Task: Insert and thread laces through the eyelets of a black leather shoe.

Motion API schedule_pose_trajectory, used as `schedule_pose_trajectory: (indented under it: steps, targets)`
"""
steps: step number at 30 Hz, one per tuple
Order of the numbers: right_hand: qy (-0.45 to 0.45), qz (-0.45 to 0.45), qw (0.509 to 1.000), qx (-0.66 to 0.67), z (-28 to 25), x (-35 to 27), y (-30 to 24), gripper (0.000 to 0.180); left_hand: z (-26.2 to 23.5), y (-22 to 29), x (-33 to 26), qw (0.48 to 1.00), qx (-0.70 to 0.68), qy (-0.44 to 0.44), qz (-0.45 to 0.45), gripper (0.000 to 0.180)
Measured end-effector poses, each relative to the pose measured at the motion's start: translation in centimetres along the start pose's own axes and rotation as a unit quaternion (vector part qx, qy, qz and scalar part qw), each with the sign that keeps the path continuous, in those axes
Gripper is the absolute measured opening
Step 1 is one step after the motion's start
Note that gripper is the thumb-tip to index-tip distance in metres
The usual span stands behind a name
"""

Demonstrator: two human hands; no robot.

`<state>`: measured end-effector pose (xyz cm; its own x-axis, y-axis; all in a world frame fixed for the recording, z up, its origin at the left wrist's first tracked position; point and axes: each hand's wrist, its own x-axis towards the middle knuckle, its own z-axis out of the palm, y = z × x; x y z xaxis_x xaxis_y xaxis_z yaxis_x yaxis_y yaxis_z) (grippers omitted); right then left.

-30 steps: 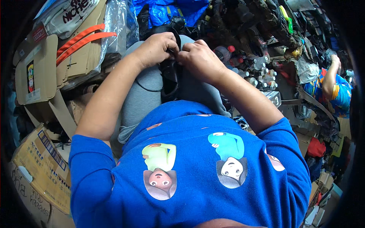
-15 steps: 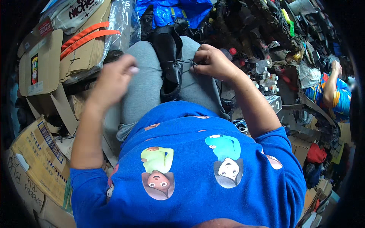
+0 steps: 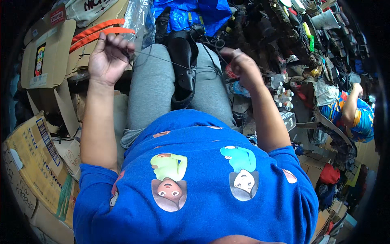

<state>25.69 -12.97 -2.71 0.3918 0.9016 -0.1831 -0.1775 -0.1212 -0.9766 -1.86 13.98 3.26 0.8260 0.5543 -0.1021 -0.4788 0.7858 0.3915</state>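
Observation:
A black leather shoe (image 3: 183, 83) lies lengthwise between my grey-clad thighs. A thin dark thread (image 3: 160, 58) stretches from the shoe's side to my left hand (image 3: 109, 59), which is raised at the left with curled fingers closed on it. To the right of the shoe is my right hand (image 3: 245, 70), its fingers smeared by motion. Loose loops of dark thread hang over my right thigh, close to that hand. Whether the right fingers grip any thread I cannot make out.
At the left stand cardboard boxes (image 3: 48, 57) with orange strips (image 3: 101, 33) and clear plastic. A blue plastic sheet (image 3: 191, 16) lies beyond my knees. Small bottles (image 3: 283, 95) and cluttered tools crowd the right, where another person (image 3: 349, 107) sits.
My left hand has moved up and left and turned its palm into view, with thread now taut from the shoe. My right hand has moved right and slightly down, away from the shoe.

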Motion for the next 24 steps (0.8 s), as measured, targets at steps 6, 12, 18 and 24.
schedule_pose_trajectory:
  steps: [6,12,18,24]
  targets:
    - [0.012,-0.192,0.728,-0.658,4.9,-2.4,-1.9,0.026,-1.4,2.3,0.4,0.963,0.215,0.16,0.018,0.038]
    - [0.012,-0.23,0.722,-0.653,4.3,-3.3,-0.7,0.024,-2.7,3.7,0.4,0.946,0.261,0.19,0.027,0.041]
    - [0.025,-0.263,0.729,-0.631,3.6,-3.7,0.2,0.026,-3.1,3.9,-0.5,0.937,0.246,0.244,0.04,0.041]
    - [-0.015,0.086,0.996,-0.034,-0.9,-4.7,0.5,0.032,-5.2,9.5,-5.7,0.84,0.498,0.215,0.003,0.027]
